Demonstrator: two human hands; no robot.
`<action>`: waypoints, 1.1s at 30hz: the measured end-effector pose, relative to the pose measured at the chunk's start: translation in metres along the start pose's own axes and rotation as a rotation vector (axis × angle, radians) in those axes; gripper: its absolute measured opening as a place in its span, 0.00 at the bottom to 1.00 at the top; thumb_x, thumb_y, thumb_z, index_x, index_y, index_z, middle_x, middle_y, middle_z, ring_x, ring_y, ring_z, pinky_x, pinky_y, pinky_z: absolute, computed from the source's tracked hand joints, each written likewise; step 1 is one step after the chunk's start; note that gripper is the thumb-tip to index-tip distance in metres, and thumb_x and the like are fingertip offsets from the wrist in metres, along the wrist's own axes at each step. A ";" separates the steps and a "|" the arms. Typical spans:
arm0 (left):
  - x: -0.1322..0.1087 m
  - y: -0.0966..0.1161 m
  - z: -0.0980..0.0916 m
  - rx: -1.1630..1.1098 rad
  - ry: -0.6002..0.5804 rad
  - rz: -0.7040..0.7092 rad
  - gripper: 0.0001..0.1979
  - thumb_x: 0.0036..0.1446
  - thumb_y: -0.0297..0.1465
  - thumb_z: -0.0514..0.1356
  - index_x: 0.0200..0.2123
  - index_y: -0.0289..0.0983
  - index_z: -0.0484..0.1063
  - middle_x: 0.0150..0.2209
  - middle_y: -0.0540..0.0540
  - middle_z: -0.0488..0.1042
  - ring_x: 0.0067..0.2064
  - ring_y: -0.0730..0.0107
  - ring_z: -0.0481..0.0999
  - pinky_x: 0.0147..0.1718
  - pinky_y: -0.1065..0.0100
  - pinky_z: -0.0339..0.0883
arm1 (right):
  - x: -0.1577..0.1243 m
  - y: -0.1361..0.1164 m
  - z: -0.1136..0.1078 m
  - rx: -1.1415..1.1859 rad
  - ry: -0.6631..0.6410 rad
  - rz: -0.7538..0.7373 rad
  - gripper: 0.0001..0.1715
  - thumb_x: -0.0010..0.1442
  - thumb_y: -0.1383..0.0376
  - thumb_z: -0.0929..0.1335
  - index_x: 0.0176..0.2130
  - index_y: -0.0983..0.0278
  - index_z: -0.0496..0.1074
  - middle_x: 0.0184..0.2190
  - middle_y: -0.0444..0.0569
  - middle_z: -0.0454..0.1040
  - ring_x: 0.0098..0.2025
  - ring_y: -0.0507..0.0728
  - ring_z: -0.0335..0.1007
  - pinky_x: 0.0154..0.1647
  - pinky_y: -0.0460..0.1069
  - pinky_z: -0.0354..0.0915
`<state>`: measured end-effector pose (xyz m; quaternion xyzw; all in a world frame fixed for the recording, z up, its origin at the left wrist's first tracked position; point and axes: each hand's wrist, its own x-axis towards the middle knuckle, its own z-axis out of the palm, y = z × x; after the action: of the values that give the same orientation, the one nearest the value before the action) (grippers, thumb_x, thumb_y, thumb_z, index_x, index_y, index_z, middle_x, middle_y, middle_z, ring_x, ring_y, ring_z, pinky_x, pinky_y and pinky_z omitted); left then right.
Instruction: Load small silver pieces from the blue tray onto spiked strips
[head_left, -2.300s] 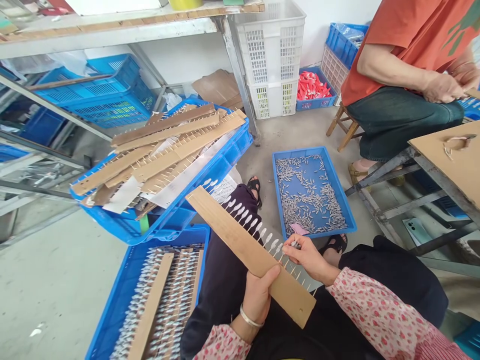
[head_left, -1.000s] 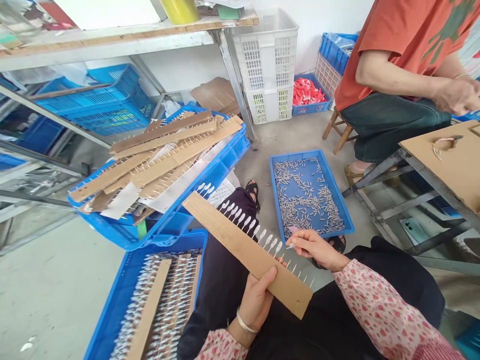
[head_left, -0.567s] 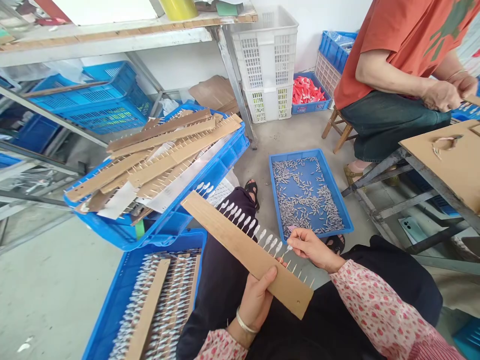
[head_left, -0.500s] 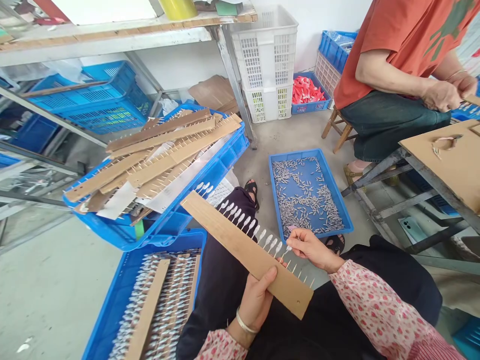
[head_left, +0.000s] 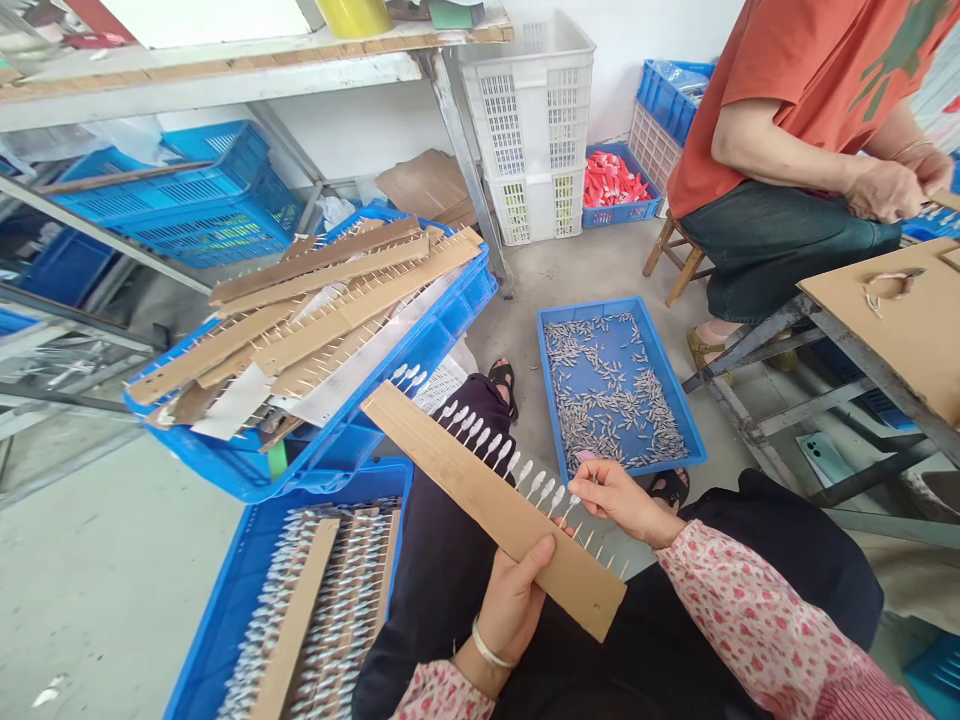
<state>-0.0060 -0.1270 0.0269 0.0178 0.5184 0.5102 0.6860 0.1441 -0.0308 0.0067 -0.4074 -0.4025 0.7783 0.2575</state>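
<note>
A long cardboard strip (head_left: pixel 480 495) slants across my lap, with thin wooden sticks along its far edge. My left hand (head_left: pixel 521 590) grips the strip near its lower right end, thumb on top and fingers underneath. Small white leaf-shaped pieces (head_left: pixel 491 447) sit on most of the sticks; several bare sticks (head_left: pixel 600 550) stand at the right end. My right hand (head_left: pixel 619 497) pinches at the last white piece (head_left: pixel 574 500), on a stick just right of the row. A little pinkish scrap shows by its fingertips; I cannot make out what it is.
A blue tray (head_left: pixel 551 400) of loose grey-white pieces lies on the floor ahead. At left, one blue crate (head_left: pixel 457 320) holds stick-lined cardboard strips; a lower blue bin (head_left: pixel 217 600) holds filled strips. A co-worker (head_left: pixel 810 130) sits at right beside a metal-legged table (head_left: pixel 892 320).
My right hand has shifted very slightly left and up at the last white piece. The strip and my left hand stay almost in place.
</note>
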 end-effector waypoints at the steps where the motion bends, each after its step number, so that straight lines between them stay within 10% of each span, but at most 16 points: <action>1: 0.000 -0.001 0.000 0.008 0.005 0.007 0.17 0.40 0.33 0.72 0.36 0.34 0.77 0.36 0.40 0.80 0.39 0.57 0.78 0.41 0.60 0.70 | 0.000 0.002 0.001 -0.023 0.010 -0.005 0.21 0.51 0.51 0.71 0.25 0.63 0.63 0.13 0.35 0.61 0.14 0.45 0.45 0.16 0.44 0.40; 27: -0.004 -0.011 -0.008 -0.065 -0.068 -0.079 0.16 0.43 0.29 0.70 0.39 0.35 0.76 0.37 0.40 0.80 0.42 0.55 0.78 0.43 0.59 0.70 | 0.000 0.016 0.015 0.030 0.039 0.016 0.17 0.54 0.54 0.70 0.28 0.63 0.64 0.14 0.36 0.62 0.15 0.45 0.46 0.17 0.44 0.42; 33: -0.005 -0.006 -0.001 -0.057 -0.021 -0.039 0.16 0.43 0.29 0.70 0.38 0.35 0.75 0.39 0.41 0.80 0.45 0.53 0.77 0.47 0.55 0.68 | -0.005 -0.002 -0.002 0.059 0.024 0.008 0.09 0.60 0.59 0.64 0.39 0.61 0.64 0.28 0.41 0.69 0.19 0.46 0.54 0.18 0.44 0.44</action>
<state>-0.0024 -0.1341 0.0260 -0.0066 0.4966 0.5111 0.7015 0.1483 -0.0330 0.0100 -0.4103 -0.3745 0.7861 0.2710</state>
